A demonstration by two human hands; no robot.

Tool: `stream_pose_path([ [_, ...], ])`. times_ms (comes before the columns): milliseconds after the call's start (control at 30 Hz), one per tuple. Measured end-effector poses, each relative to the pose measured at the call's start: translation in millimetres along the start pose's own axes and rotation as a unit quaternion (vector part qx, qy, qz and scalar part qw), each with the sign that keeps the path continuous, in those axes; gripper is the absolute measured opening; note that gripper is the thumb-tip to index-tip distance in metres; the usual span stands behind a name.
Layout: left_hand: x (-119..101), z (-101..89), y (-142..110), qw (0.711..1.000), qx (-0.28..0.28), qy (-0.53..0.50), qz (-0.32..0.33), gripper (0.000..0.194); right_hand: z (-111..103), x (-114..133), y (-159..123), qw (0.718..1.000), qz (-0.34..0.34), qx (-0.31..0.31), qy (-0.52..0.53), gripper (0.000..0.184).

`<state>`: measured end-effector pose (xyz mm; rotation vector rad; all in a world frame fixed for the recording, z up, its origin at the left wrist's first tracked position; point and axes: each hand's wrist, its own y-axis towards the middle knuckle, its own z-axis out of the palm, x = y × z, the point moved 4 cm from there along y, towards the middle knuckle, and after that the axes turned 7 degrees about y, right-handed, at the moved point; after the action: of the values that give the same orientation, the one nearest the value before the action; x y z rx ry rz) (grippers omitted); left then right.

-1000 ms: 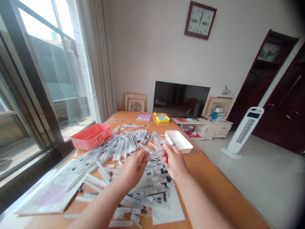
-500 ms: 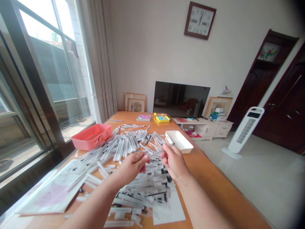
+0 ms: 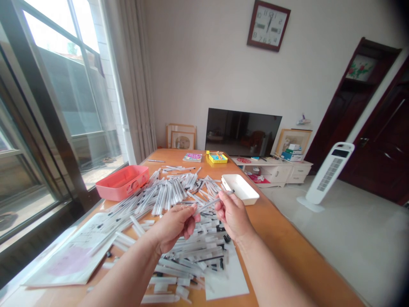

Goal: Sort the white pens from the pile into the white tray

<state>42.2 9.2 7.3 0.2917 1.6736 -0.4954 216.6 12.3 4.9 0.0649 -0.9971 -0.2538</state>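
Note:
My right hand [image 3: 233, 216] pinches the upper end of a slim clear plastic pen [image 3: 212, 203] above the table. My left hand [image 3: 171, 227] has its fingertips at the pen's lower end, so both hands hold it. Below my hands lies a large loose heap of clear pen barrels [image 3: 166, 196] with black parts among them. Some of the heap rests on a white paper sheet [image 3: 231, 277]. My fingers hide the pen's lower tip.
The wooden table [image 3: 287, 238] also bears a pink plastic box [image 3: 122, 183], a white rectangular tray [image 3: 240, 189], a printed booklet [image 3: 75, 256], a yellow box [image 3: 217, 157] and a colourful book [image 3: 192, 157]. A white tower fan [image 3: 329, 172] stands on the floor at right.
My left hand has shifted slightly left and its fingers have changed position on the pen. The pen now tilts a little more steeply. My right hand has barely moved.

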Motion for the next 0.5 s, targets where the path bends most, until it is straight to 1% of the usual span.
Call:
stream_pose_path([
  [67, 0.1, 0.8, 2.4, 0.998, -0.029, 0.055, 0.030, 0.051, -2.5, -0.8, 2.0, 1.000, -0.001, -0.017, -0.007, 0.036],
  [133, -1.4, 0.5, 4.8, 0.984, -0.080, 0.133, 0.089, 0.048, -5.3, -1.9, 4.2, 0.999, -0.004, -0.033, -0.015, 0.038],
  [200, -4.6, -0.4, 5.1, 0.951, -0.140, 0.226, 0.156, 0.041, -7.3, -3.5, 5.9, 0.999, -0.003, -0.048, -0.014, 0.039],
  [267, -8.5, -0.4, 3.4, 0.909, -0.178, 0.319, 0.200, 0.032, -7.8, -5.3, 6.7, 0.998, 0.001, -0.058, -0.008, 0.040],
  [333, -12.7, -0.1, 0.7, 0.876, -0.189, 0.386, 0.219, 0.026, -6.6, -5.9, 6.5, 0.998, -0.001, -0.060, -0.007, 0.039],
  [400, -16.3, -0.4, -1.9, 0.859, -0.187, 0.420, 0.225, 0.028, -5.0, -5.1, 5.9, 0.998, -0.008, -0.059, -0.007, 0.037],
  [433, -17.4, -0.9, -2.8, 0.857, -0.184, 0.425, 0.224, 0.029, -4.4, -4.3, 5.5, 0.998, -0.011, -0.058, -0.007, 0.036],
  [500, -17.5, -2.1, -3.1, 0.868, -0.175, 0.414, 0.214, 0.034, -3.8, -2.7, 4.7, 0.998, -0.015, -0.054, -0.005, 0.034],
])
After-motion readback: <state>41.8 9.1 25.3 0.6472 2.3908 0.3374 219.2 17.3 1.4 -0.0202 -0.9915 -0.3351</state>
